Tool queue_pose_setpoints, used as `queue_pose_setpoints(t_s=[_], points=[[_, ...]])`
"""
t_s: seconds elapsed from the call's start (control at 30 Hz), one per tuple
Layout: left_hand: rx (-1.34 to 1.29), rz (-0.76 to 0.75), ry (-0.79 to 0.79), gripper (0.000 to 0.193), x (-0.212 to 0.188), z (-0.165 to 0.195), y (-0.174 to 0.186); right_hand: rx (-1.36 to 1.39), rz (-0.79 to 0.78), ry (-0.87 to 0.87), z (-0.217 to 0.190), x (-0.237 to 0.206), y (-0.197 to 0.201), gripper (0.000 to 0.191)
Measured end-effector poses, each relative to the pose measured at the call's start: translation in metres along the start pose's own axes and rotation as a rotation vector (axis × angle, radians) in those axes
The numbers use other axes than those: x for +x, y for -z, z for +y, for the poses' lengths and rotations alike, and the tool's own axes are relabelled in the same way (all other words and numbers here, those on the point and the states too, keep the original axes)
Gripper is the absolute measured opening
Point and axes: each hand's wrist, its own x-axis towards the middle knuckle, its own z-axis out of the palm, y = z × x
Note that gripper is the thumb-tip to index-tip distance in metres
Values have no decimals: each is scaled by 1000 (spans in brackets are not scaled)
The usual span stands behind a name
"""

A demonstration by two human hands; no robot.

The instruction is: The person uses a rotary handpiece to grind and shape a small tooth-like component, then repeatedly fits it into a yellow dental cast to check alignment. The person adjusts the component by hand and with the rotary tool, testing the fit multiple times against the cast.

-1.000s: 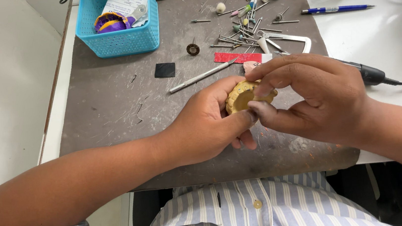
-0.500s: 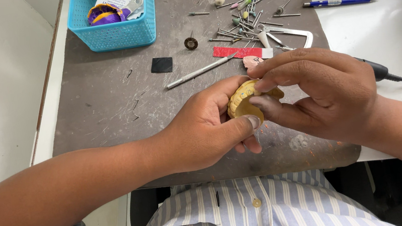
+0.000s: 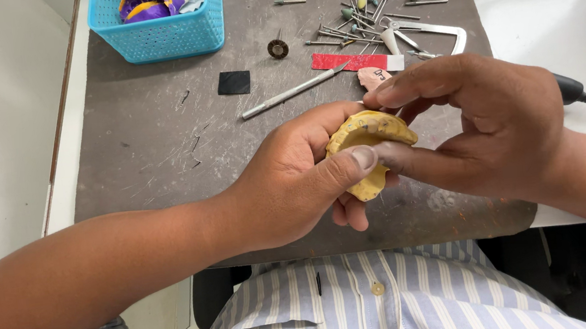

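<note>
Both hands hold yellow lumpy plaster mould above scratched grey mat. Left hand thumb presses it; right hand fingers pinch. Step: checking it. Turn gently.

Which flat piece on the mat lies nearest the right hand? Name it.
The pink piece, just under the right hand's fingertips; the red strip and black square lie farther.

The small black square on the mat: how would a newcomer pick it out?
Start at the turquoise basket in the grey mat's far left corner. Just below its right end lies the black square, flat and alone. Unlike the metal burs nearby, it is dark and flat.
</note>
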Motion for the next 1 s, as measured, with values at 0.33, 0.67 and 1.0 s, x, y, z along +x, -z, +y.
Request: queue_pose_setpoints(t_s=[0.33, 0.67, 1.0], points=[[29, -28, -79, 42, -5, 1, -2, 5, -44, 47, 10, -8, 4, 49], [40, -66, -47, 46, -7, 7, -3, -152, -46, 77, -1, -7, 10, 36], [29, -65, -27, 51, -10, 9, -7, -177, -63, 79, -6, -4, 9, 34]])
